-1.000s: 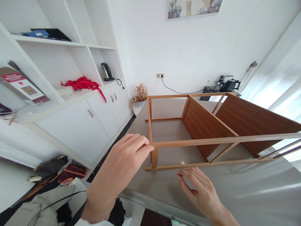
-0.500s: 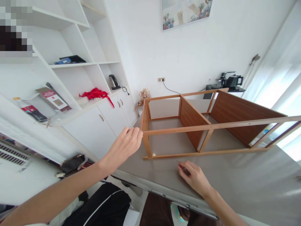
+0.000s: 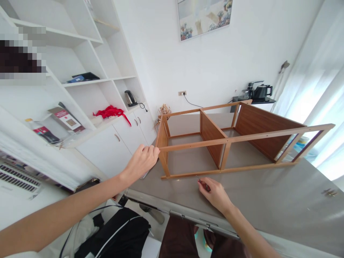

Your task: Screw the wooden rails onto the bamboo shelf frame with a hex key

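A wooden shelf frame (image 3: 185, 146) lies on its side on the grey table (image 3: 258, 204), its inner boards upright. My left hand (image 3: 145, 159) is closed around the near upper corner at the frame's left end. My right hand (image 3: 216, 195) rests low over the table, just in front of the frame's bottom rail. Between its curled fingers is a small tool (image 3: 198, 177) with a thin metal tip. The tool's handle is mostly hidden by the fingers, and its exact kind cannot be made out. The tip points toward the bottom rail.
Several small brass-coloured pieces (image 3: 330, 192) lie at the table's right. White shelving with cabinets (image 3: 107, 89) stands to the left, holding an electric kettle (image 3: 130, 98) and red cloth (image 3: 111, 111). Black clothing (image 3: 115, 233) lies below the table edge. Curtains (image 3: 303, 82) hang at the right.
The view has shifted right, bringing the frame's right end and the brass-coloured pieces into fuller sight. My left hand still grips the corner; my right hand still holds the small tool.
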Demonstrator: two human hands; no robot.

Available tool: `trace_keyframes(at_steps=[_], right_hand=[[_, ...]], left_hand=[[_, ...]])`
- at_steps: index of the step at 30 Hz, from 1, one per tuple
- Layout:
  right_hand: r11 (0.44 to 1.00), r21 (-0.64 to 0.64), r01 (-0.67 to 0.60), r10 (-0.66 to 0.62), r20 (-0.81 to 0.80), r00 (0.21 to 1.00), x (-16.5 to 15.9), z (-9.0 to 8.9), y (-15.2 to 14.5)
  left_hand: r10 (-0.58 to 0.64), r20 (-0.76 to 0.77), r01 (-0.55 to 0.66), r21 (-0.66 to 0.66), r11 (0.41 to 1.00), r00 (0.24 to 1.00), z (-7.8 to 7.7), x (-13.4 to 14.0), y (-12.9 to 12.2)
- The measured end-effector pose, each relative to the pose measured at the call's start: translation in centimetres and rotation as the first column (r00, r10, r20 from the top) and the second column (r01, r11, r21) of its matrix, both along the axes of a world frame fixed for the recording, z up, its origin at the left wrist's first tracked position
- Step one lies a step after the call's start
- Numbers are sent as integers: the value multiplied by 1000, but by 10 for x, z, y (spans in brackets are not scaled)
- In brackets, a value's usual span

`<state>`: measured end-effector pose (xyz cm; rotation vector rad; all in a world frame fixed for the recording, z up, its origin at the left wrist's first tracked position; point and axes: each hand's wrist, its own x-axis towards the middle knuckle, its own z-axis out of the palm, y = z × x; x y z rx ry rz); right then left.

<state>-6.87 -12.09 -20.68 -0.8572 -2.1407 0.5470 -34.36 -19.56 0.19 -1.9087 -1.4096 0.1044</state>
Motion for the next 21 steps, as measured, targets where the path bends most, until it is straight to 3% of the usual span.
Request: trace_keyframes(at_steps=[9,17,21], right_hand=[[999,-36,-1,-1,-33,999,-1,-14,6],[999,-43,14,-16,-43,999,-1,-14,7],[999,-51,8,-10,-42,999,0,-14,7]], left_hand=[[44,-204,-27,88,996,978,-10,-3,4],[-35,-141,63,194,979,989,-11,-7,10],[-20,-82,40,249,968,996,-14,-5,11]])
